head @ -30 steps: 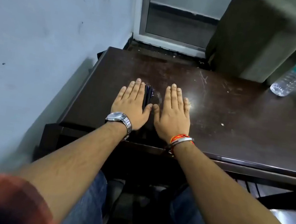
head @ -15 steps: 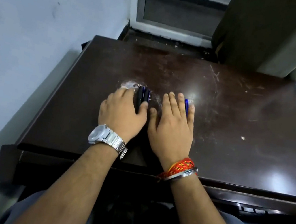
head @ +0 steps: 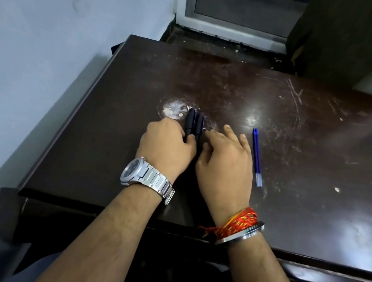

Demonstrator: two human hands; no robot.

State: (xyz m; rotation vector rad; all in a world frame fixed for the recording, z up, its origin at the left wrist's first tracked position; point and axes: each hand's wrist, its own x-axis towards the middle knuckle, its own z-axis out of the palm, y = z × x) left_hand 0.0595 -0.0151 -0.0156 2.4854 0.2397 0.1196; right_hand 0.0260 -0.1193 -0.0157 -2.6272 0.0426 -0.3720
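Two dark pens (head: 194,121) lie side by side on the dark brown table (head: 312,147), pointing away from me. My left hand (head: 166,146), with a silver watch on the wrist, curls its fingers beside the left pen, and its thumb lies against that pen's near end. My right hand (head: 224,166), with a red thread and a steel bangle on the wrist, rests with loosely spread fingers just right of the pens, its forefinger reaching toward them. Thin blue pen refills (head: 256,155) lie uncovered on the table to the right of my right hand.
A pale wall (head: 51,36) runs close along the table's left side. A window frame (head: 233,29) and a dark curtain (head: 352,40) stand behind the table. The tabletop is scratched, with a whitish stain (head: 172,110) just left of the pens' far ends.
Both hands lay flat beside the pens; the left has now curled around them. The right has shifted left off the blue refills, leaving them uncovered. The camera has tilted closer to the table.
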